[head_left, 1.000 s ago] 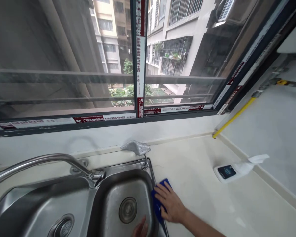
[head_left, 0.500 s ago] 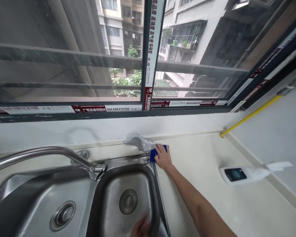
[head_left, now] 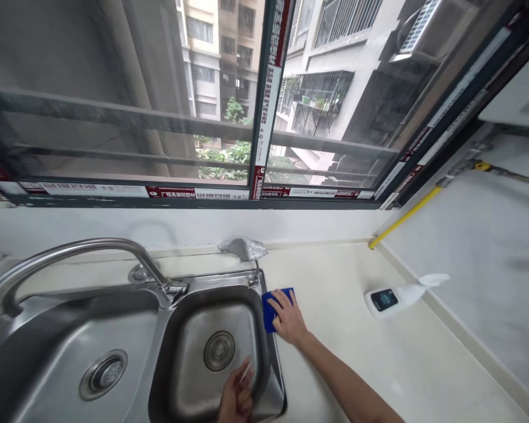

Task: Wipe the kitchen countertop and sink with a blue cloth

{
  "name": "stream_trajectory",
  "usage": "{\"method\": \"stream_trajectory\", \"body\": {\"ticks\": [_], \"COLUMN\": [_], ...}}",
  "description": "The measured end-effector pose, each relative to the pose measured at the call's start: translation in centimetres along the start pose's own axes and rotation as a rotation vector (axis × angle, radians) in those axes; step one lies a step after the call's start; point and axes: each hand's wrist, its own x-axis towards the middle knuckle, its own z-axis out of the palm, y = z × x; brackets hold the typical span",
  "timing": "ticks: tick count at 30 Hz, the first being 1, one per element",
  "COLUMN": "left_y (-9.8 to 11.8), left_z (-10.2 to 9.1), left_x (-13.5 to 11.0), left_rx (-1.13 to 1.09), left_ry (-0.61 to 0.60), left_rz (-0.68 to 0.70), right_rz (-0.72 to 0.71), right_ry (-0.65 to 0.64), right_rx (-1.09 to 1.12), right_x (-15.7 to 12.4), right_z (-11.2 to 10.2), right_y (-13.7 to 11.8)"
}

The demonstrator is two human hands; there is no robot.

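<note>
Cloth [head_left: 270,306], blue, has come back from the rear corner by the silvery wad [head_left: 242,248]; it now sits on the right rim of the sink [head_left: 277,364], at the counter [head_left: 357,352] edge. Right hand [head_left: 288,317] lies flat on it, fingers spread, pressing. Left hand [head_left: 235,399] rests at the basin's front wall, fingers bent; can't tell if it grips anything. Spray bottle [head_left: 390,298] lies well apart.

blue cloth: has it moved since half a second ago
Yes. The cloth, under the right hand, has slid toward the person along the sink rim, away from the silver scrubber at the back corner.
</note>
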Motion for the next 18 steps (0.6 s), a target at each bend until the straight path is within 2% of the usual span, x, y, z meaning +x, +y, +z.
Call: {"method": "stream_trajectory", "body": {"ticks": [4, 8, 14, 18], "left_y": [0.5, 1.1, 1.4, 1.3], "left_z": [0.4, 0.7, 0.9, 1.0], "left_x": [-0.9, -1.9, -2.5, -2.6], "left_rx": [-0.059, -0.076, -0.027, 0.024], "left_ry": [-0.042, -0.099, -0.123, -0.117], "left_rz": [0.047, 0.076, 0.053, 0.047], "right_rz": [-0.054, -0.083, -0.053, 0.019], "right_ry": [0.059, 0.114, 0.137, 0.147], "right_rx": [-0.026, -0.071, -0.159, -0.232], "right_x": [-6.0, -13.3, -25.0, -31.6], "right_z": [0.4, 0.3, -0.8, -1.9], "right_y": [-0.6, -0.5, -0.3, -0.1]}}
